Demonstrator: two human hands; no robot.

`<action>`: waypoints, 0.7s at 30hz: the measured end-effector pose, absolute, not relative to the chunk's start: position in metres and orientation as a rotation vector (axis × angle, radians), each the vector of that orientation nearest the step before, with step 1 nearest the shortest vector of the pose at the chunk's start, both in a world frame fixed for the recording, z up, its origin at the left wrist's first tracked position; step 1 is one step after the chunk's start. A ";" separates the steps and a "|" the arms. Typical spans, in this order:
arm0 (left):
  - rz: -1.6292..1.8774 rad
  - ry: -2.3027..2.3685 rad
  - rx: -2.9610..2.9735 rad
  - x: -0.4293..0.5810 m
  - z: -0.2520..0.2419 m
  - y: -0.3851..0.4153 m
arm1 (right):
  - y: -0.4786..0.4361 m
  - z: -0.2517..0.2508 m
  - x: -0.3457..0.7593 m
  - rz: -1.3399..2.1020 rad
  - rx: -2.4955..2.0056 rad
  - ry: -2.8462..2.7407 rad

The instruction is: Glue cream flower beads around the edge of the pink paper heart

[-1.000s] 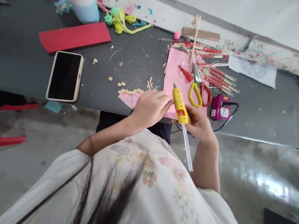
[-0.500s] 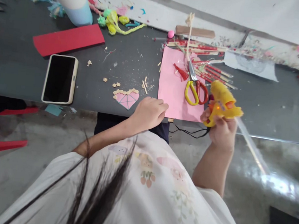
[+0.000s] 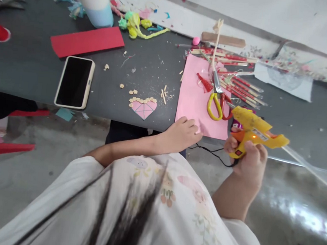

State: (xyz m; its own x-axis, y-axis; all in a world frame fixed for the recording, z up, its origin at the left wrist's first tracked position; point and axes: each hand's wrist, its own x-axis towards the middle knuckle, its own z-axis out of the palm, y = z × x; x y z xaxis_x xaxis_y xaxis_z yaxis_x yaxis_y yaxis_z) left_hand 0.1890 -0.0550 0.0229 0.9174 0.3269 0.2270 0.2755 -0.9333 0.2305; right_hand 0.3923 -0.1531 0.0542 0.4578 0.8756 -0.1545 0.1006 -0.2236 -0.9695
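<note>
A yellow glue gun [image 3: 251,127] is gripped in my right hand [image 3: 251,158], its small light glowing orange and a clear glue stick [image 3: 312,165] coming out of its back. My left hand [image 3: 181,135] is curled at the table edge, by the lower left corner of a pink sheet [image 3: 193,98]; whatever its fingers hold, if anything, is hidden. Left of that hand lies a pink paper heart [image 3: 144,110] with drawn lines, its top edge trimmed with small wooden-looking flower pieces. Loose flower pieces [image 3: 133,92] and short sticks [image 3: 163,95] lie near it. Scissors [image 3: 217,98] rest on the pink sheet.
A phone [image 3: 75,82] and a red strip [image 3: 87,42] lie to the left, near a white-and-blue bottle [image 3: 95,8]. Red-and-tan sticks [image 3: 242,87] in clear wrapping lie behind the scissors. A black cord [image 3: 215,152] hangs below the table edge.
My right hand has brought the glue gun lower and slightly right, closer to me. My left hand has shifted right along the table edge. The view has also moved a little.
</note>
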 end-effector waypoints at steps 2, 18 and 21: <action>0.368 0.423 2.842 0.178 0.025 -0.054 | -0.151 0.055 0.382 0.978 -1.606 -0.862; 0.850 1.798 2.336 0.032 -0.011 -0.035 | -0.095 0.040 0.281 1.554 -1.510 -1.164; 0.803 1.851 2.309 0.034 -0.013 -0.032 | -0.087 0.039 0.266 1.581 -1.519 -1.153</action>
